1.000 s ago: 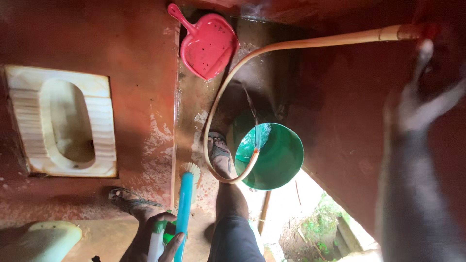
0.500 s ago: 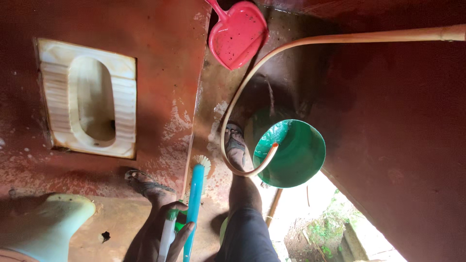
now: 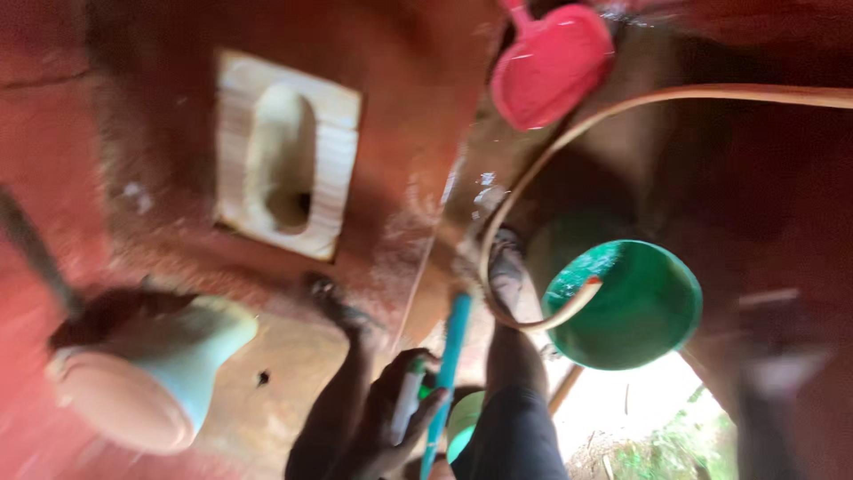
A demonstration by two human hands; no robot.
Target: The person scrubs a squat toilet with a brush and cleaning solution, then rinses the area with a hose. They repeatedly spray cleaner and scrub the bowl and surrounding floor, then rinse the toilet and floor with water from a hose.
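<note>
Blue brush handle (image 3: pixel 451 356) (with a white bottle (image 3: pixel 406 402)) lies clasped in the left hand (image 3: pixel 395 418) fingers (image 3: pixel 430 411).

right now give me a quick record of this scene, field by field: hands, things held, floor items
left hand: closed around a blue brush handle and a white bottle with a green cap
right hand: not in view
hose: tan, curves down from upper right, its end inside the green bucket
feet: one sandalled foot beside the bucket, the other near the squat pan
squat pan: pale, set in the red floor
dustpan: pink, at the top
image: blurred
</note>
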